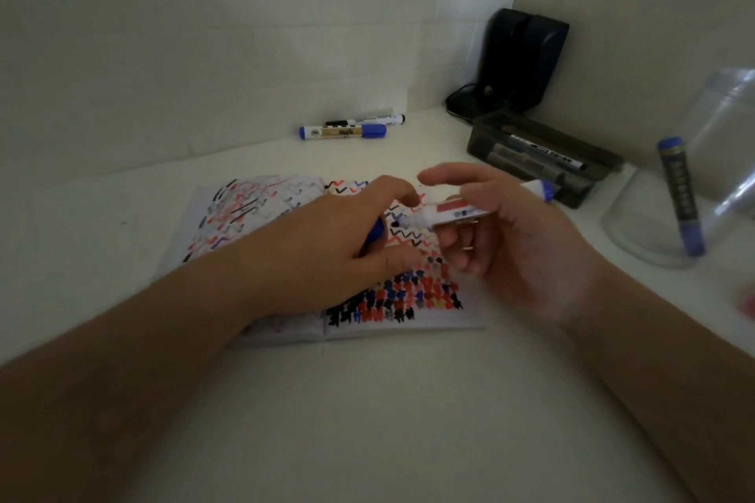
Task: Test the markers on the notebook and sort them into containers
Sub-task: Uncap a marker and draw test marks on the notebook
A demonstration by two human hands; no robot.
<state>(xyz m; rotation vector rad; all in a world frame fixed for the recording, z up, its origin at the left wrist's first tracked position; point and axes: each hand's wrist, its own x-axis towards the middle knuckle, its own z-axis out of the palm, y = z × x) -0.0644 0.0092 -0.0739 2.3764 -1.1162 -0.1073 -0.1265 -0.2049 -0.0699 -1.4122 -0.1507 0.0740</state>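
Over the notebook [286, 225] at mid-table, our right hand [510, 249] grips the marker [461, 212], tip bared; our left hand [335, 241] closes on its blue cap [90, 235]. We judge testing underway: next, stroke the page.

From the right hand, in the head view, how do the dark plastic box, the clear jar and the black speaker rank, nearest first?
1. Dark plastic box, just behind the right hand.
2. Clear jar, farther right.
3. Black speaker, back corner.

Clear jar [702, 176] blurred, edge-cropped
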